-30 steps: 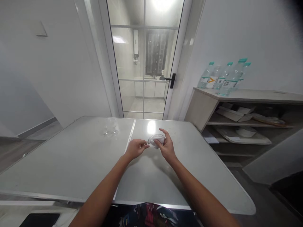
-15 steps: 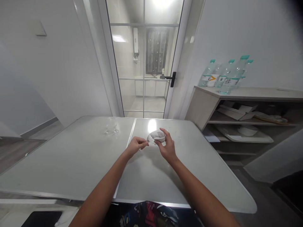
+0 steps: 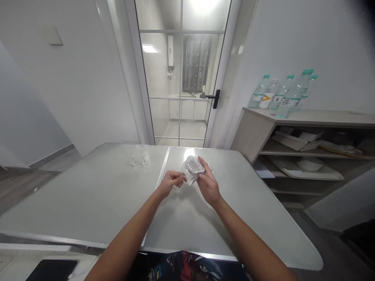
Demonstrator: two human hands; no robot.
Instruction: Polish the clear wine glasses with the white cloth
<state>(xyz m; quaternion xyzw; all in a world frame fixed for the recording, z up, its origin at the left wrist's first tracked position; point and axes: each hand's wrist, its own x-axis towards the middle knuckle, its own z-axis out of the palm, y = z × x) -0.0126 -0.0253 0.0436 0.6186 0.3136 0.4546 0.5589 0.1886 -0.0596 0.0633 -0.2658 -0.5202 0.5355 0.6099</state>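
A small white, partly clear object (image 3: 191, 170) is held just above the grey table (image 3: 88, 195), near its middle seam. My right hand (image 3: 208, 184) wraps its fingers round the right side of the object. My left hand (image 3: 170, 182) is closed in a pinch at the object's left edge, on a thin white part I cannot name. Both forearms reach in from the bottom of the view.
A small clear item (image 3: 139, 160) lies on the far left half of the table. A glass door (image 3: 181, 74) with a black handle stands behind. At right, a wooden shelf (image 3: 307, 117) carries several water bottles (image 3: 283, 95). A dark flat thing (image 3: 49, 270) lies low left.
The white object has been lifted slightly and turned, so its clear rounded side now faces up. Both hands stayed on it and shifted a little to the right.
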